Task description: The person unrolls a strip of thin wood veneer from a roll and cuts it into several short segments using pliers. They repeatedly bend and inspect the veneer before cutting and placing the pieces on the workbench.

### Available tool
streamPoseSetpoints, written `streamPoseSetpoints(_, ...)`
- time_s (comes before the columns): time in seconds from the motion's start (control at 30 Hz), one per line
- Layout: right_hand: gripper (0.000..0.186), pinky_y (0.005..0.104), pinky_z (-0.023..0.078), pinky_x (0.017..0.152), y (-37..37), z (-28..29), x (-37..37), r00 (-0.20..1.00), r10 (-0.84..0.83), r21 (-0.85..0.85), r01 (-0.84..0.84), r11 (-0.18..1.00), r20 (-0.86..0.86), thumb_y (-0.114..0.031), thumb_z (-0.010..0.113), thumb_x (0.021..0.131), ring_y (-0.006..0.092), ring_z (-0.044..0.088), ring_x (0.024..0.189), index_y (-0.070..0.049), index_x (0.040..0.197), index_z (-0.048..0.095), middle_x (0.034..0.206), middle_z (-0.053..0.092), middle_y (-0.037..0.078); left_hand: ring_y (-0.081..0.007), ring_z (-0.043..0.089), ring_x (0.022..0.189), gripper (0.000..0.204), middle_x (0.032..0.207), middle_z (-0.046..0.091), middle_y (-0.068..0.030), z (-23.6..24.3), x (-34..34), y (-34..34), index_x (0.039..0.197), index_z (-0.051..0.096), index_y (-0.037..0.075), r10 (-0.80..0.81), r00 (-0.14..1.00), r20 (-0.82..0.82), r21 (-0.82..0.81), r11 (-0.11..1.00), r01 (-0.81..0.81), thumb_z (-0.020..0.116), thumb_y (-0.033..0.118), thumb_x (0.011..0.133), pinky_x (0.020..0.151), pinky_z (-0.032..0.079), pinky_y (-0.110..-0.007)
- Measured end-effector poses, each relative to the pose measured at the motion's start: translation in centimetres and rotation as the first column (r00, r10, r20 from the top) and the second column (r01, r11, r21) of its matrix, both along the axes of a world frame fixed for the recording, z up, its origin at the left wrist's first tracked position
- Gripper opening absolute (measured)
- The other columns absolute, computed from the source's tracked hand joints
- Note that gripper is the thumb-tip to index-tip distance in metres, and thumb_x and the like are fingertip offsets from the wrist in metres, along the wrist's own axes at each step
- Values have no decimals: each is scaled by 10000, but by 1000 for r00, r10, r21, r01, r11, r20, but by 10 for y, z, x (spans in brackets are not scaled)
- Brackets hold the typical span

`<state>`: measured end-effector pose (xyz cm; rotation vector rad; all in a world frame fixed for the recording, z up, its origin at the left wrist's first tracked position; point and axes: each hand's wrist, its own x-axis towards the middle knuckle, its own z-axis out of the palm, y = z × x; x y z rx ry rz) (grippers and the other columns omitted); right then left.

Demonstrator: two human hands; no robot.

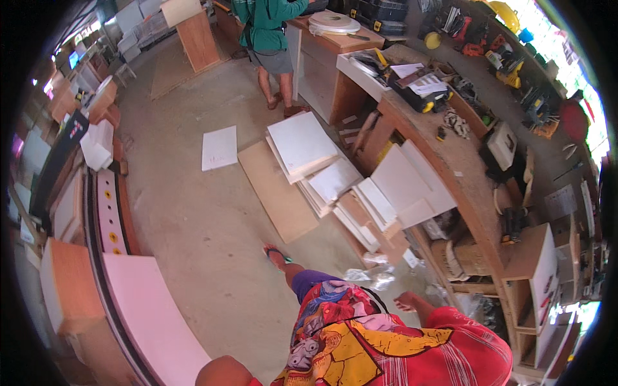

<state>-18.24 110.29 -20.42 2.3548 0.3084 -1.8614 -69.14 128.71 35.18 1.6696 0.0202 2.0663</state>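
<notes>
My right hand (405, 301) hangs beside my patterned red shirt, its fingers loosely bent and nothing visible in them. It is nearest to crumpled clear plastic wrap (380, 278) on the floor, without touching it. Of my left arm only a bare part (224, 372) shows at the lower edge; that hand is out of sight. Ahead of me, a stack of white panels (302, 143) lies beside a bare brown board (277, 196). Smaller white and brown boards (367, 212) are piled closer to me, and a single white sheet (219, 148) lies apart.
Along the right runs a wooden workbench (444, 161) with tools and an open case (418, 87). White panels (412, 183) lean against it. A long pale-pink board (151, 315) lies at the left. A person in green (267, 29) stands at the far bench.
</notes>
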Motion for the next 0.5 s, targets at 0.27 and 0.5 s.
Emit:
streamPoseSetpoints(0.27,270,449,532,663,248,-23,-244,960,-193,231,239,943,-202,-373,698,993,164,629,693,-134,869,727,817,702,34,-131,558,1103,252,1247,631,-44,-35,-72,235,1254,750,136,-227,971,-72,-272,941,199,710,261,1039,879,423,-361)
streamPoseSetpoints(0.5,331,380,600,819,576,85,-348,948,295,775,-99,625,-117,-285,694,1002,222,743,917,-38,1217,739,1083,777,107,-143,589,1009,237,1147,661,-44,-17,-161,402,1226,759,116,-363,930,-47,-295,895,335,694,261,1050,820,437,-342)
